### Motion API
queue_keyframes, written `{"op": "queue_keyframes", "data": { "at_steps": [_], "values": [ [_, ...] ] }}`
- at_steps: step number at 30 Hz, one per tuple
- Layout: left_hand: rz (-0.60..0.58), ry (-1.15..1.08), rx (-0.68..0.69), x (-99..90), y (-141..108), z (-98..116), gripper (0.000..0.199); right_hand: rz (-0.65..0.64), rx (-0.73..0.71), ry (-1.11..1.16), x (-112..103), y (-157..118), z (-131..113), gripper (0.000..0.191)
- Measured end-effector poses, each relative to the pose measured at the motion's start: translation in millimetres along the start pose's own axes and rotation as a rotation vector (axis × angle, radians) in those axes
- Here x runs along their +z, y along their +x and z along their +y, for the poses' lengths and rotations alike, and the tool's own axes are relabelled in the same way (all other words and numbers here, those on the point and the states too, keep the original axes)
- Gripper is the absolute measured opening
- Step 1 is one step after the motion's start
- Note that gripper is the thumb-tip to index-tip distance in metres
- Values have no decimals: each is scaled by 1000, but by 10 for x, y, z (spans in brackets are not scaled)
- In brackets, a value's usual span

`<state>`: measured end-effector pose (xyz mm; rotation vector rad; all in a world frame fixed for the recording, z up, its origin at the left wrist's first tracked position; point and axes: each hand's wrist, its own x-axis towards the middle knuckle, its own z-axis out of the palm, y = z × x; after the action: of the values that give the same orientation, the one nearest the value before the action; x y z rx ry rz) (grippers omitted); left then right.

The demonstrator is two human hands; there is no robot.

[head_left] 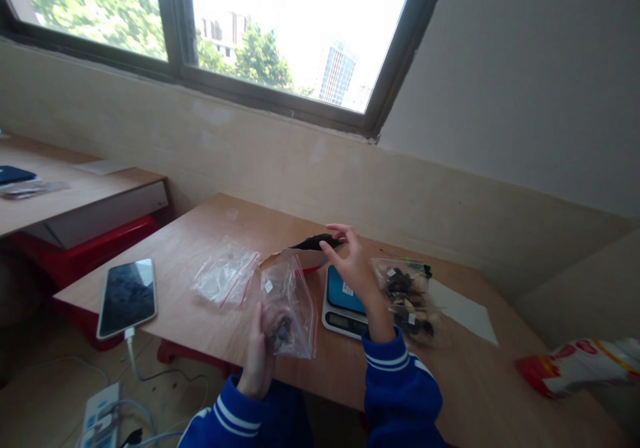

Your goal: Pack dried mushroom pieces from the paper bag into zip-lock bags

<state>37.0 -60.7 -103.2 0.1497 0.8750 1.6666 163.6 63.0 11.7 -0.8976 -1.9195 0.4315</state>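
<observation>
Blue sleeves (403,391) with white stripes reach over a wooden table (465,388) below a window (280,35). From the head-worn view, the left hand (257,358) is closed around the lower part of a clear zip bag (293,308) with red edges, dark pieces bunched inside it near the fingers. The right hand (354,268) is raised, its fingertips (336,229) against a dark strip (316,241) above a pale paper pouch (295,258); I can't tell whether they are clamped on it. Just beside that hand stands a digital kitchen scale (343,305) with a blue top, and a bag of dark pieces (406,301) lies to its right. A flattened clear bag (226,276) lies to the left, near a smartphone (127,298) with a white cable (133,358). A sheet of white paper (463,311) and a red-and-white packet (575,368) lie farther right.
</observation>
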Motion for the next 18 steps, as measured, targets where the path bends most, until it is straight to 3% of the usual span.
{"op": "queue_keyframes", "data": {
  "at_steps": [6,8,14,18],
  "values": [
    [-61,31,-6,42,-21,28,59,42,-28,89,-14,-70,-201,21],
    [-71,23,-3,60,-23,43,61,-45,17,179,-46,-148,-315,16],
    [-123,14,39,42,30,21,54,-560,167,258,-62,-391,-499,16],
    [-106,71,122,-16,73,-6,53,-562,317,323,89,-514,-424,14]
  ]
}}
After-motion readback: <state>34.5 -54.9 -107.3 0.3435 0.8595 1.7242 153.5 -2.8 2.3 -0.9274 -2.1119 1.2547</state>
